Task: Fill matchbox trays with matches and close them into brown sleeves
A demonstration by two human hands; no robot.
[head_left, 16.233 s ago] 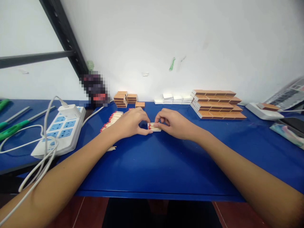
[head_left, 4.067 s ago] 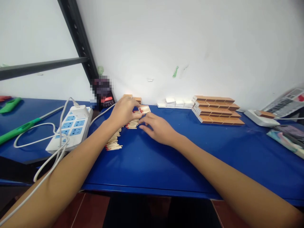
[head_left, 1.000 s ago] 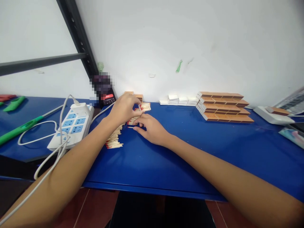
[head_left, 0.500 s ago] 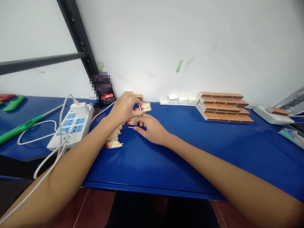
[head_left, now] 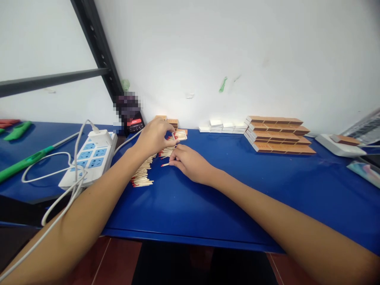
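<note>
Between its thumb and fingers, my left hand [head_left: 156, 136] grips a small white matchbox tray [head_left: 183, 136], tilted and partly filled with red-tipped matches. Just below and to the right, my right hand [head_left: 191, 163] pinches a single match [head_left: 165, 164], its red head pointing left. A heap of loose matches [head_left: 143, 176] spreads over the blue table, under and beside my left wrist. More matches lie between the two hands, partly hidden by the fingers. Behind my left hand stand a few brown matchboxes [head_left: 172, 123] against the wall.
Stepped rows of brown matchboxes [head_left: 276, 136] stand at the right rear, beside several white trays [head_left: 227, 126]. A power strip [head_left: 92, 156] with looping white cables sits at left, near a green-handled tool [head_left: 26, 162]. A white device [head_left: 340, 144] lies far right on the blue table [head_left: 225, 213].
My right hand has closed on the single match and shifted it slightly down and right. The tray in my left hand has dipped a little toward the table.
</note>
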